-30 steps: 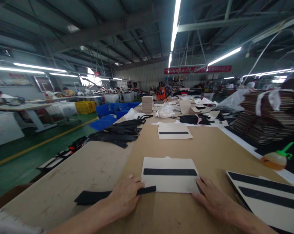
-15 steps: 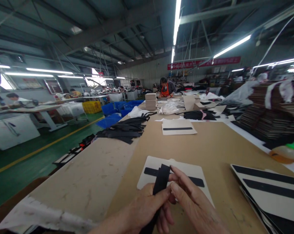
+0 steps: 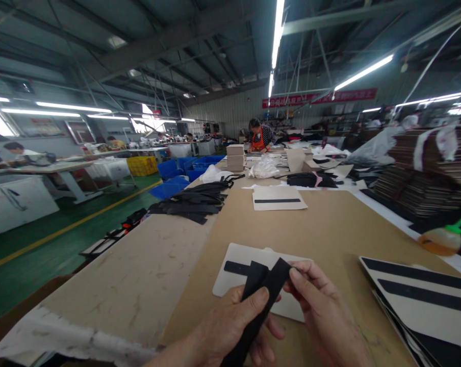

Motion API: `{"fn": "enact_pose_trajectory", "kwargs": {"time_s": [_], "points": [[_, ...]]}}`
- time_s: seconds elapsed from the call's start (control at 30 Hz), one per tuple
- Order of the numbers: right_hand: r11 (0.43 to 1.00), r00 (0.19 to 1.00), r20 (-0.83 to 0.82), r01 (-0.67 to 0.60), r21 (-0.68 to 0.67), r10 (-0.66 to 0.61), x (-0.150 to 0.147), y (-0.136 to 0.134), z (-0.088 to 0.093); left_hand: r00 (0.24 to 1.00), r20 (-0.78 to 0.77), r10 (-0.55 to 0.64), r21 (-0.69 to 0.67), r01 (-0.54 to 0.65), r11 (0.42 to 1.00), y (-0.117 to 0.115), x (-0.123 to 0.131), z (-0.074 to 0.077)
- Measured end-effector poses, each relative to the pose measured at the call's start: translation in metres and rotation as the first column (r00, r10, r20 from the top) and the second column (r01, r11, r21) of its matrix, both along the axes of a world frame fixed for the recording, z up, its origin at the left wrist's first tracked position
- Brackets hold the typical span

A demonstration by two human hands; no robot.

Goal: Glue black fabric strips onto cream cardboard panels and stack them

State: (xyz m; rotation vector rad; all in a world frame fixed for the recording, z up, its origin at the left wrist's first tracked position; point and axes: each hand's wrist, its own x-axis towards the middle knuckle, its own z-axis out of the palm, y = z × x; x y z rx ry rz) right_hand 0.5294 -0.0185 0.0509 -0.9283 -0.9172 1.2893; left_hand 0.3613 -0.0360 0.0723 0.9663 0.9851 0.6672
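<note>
The brown tabletop (image 3: 326, 224) carries a heap of strips (image 3: 192, 199) at left, a near board (image 3: 227, 281), a far board (image 3: 278, 206) and, at right, piled boards (image 3: 437, 320).

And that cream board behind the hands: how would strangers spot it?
Above the brown tabletop, the left hand and right hand hold black strip material. Just beyond lies the cream board. Unlike the far board or two-striped board, it's partly hidden by hands.
</note>
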Motion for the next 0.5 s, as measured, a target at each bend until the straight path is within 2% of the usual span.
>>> {"fn": "enact_pose_trajectory", "kwargs": {"time_s": [0.1, 0.2, 0.27, 0.33, 0.4, 0.43, 0.5], "points": [[0.992, 0.983, -0.168, -0.095, -0.08, 0.081, -0.009, -0.001, -0.011, 0.998, -0.011, 0.058, 0.066, -0.057, 0.996, 0.0, -0.002, -0.002], [0.982, 0.976, -0.16, -0.167, -0.094, 0.15, -0.023, -0.004, -0.022, 0.989, -0.073, 0.131, 0.142, -0.12, 0.983, 0.003, 0.0, -0.005], [0.979, 0.971, -0.175, -0.183, -0.088, 0.166, -0.028, -0.004, -0.021, 0.981, -0.127, 0.145, 0.161, -0.124, 0.979, 0.004, -0.002, -0.004], [0.98, 0.959, -0.236, -0.181, -0.08, 0.158, -0.021, 0.002, -0.01, 0.971, -0.222, 0.092, 0.185, -0.051, 0.981, 0.003, -0.011, 0.004], [0.993, 0.952, -0.294, -0.103, -0.06, 0.081, -0.002, 0.013, 0.01, 0.928, -0.372, -0.001, 0.23, 0.094, 0.969, 0.001, -0.027, 0.016], [0.998, 0.951, -0.306, -0.046, -0.052, 0.028, 0.011, 0.02, 0.022, 0.883, -0.468, -0.039, 0.262, 0.181, 0.948, -0.001, -0.036, 0.023], [0.999, 0.955, -0.294, 0.045, -0.018, -0.049, 0.037, 0.036, 0.044, 0.738, -0.673, -0.044, 0.332, 0.356, 0.874, -0.003, -0.055, 0.036]]}}
